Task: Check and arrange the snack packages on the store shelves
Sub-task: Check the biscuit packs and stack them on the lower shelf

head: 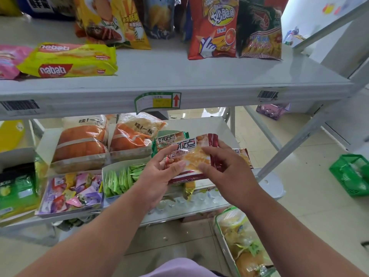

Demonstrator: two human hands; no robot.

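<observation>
Off to my right I see green plastic basket on pale tiled floor. Purple basket farther back, behind shelf post. I note round white base near post foot.

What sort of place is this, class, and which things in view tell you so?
Most likely a small shop: snack bags standing on a white shelf, barcode and price labels on its edge, and a green shopping basket on the floor.
</observation>
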